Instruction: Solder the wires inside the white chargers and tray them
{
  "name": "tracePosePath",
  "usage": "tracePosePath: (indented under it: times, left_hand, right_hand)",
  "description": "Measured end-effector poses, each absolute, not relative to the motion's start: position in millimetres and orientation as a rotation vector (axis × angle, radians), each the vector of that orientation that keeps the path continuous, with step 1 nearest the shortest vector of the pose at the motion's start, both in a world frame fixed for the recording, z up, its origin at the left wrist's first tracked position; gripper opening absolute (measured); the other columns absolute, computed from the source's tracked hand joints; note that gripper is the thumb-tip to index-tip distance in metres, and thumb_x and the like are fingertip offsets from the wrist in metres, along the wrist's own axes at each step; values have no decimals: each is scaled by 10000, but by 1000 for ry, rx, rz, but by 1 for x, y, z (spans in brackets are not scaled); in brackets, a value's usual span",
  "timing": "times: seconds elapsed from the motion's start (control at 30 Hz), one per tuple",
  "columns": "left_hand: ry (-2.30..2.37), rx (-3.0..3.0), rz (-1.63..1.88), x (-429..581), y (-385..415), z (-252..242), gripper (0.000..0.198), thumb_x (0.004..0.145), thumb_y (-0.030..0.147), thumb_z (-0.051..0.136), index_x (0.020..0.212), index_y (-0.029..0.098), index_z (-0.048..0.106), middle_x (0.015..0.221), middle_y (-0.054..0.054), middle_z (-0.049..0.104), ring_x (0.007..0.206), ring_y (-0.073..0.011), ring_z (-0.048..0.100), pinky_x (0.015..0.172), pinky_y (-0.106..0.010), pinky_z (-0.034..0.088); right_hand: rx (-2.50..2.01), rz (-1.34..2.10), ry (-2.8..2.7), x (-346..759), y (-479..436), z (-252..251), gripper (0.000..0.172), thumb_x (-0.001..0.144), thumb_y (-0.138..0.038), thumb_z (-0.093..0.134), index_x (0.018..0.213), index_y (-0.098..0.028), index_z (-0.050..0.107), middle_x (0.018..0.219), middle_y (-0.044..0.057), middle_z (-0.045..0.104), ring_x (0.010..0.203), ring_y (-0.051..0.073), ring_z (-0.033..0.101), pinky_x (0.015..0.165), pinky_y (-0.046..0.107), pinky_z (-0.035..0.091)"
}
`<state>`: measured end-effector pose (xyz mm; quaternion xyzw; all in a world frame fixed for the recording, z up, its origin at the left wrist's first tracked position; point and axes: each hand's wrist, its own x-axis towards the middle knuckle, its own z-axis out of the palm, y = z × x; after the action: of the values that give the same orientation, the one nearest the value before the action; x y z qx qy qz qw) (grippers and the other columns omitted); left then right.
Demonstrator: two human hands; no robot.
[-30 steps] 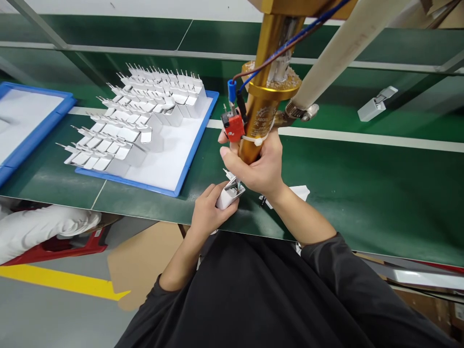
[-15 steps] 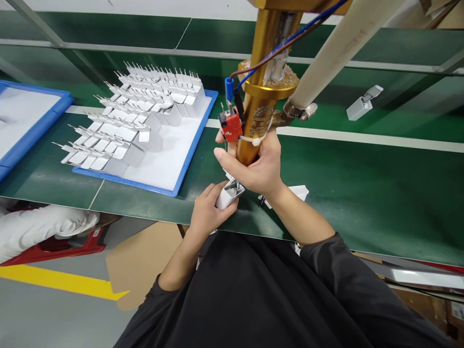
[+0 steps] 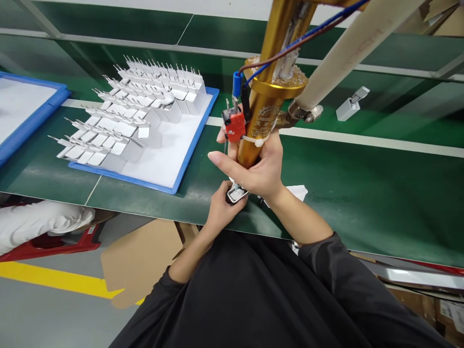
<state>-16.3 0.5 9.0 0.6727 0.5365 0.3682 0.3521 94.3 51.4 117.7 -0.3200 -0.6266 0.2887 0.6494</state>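
Note:
My right hand [image 3: 259, 166] is wrapped round the lower end of a gold metal dispensing tool [image 3: 264, 116], with its thumb stretched to the left. A red switch [image 3: 236, 126] with blue and brown wires is fixed to the tool's side, near my fingers. Just below, my left hand [image 3: 224, 205] grips a small white plastic casing [image 3: 237, 193], its open end turned up. The tool's tip is at this opening; my right hand partly hides it, so I cannot tell how deep it reaches.
Rows of white casings with pins [image 3: 137, 106] stand on a blue-edged tray [image 3: 174, 164] at left. Another blue-edged tray [image 3: 58, 101] lies farther left. One white casing [image 3: 348, 107] stands at right. A white scrap [image 3: 297, 192] lies behind my right wrist. A thick hose [image 3: 344, 63] joins the tool.
My left hand has moved slightly right, and the casing is now more upright beneath the tool. The tool's upper part leans a little farther right. My right hand keeps its grip.

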Motion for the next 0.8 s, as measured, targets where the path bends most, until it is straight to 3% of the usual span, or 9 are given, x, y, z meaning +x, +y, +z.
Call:
tracePosePath:
  times: [0.23,0.37,0.57,0.8]
  left_hand:
    - [1387,1643,1052,-1,2,9,304,707,374,715,844,199,507,730,16,604,639,-138,563,575,-238,418]
    - [1386,1641,1096,2,0,7,327,698,380,720,868,200,507,765,9,608,672,-147,585,594,-245,434]
    - [1370,1614,1151,6,-1,10,380,692,368,735,929,204,488,797,13,632,684,-147,614,589,-239,457]
    - [1409,1586,1094,6,0,14,390,701,340,739,967,208,486,851,-2,654,742,-168,649,622,-259,484]
  right_hand:
    - [-675,660,-1436,94,50,117,127,840,-257,598,818,-222,478,607,-58,439,606,84,524,662,290,517]
    - [-642,655,-1430,94,52,113,141,845,-238,563,769,-214,446,621,-56,441,553,62,459,597,268,469]
    - [-623,665,-1387,94,53,111,108,841,-220,559,880,-220,459,743,-43,518,562,52,463,609,275,488]
    - [-716,668,-1376,93,49,117,279,799,-241,621,1000,-243,429,841,-29,564,566,60,492,581,280,501]
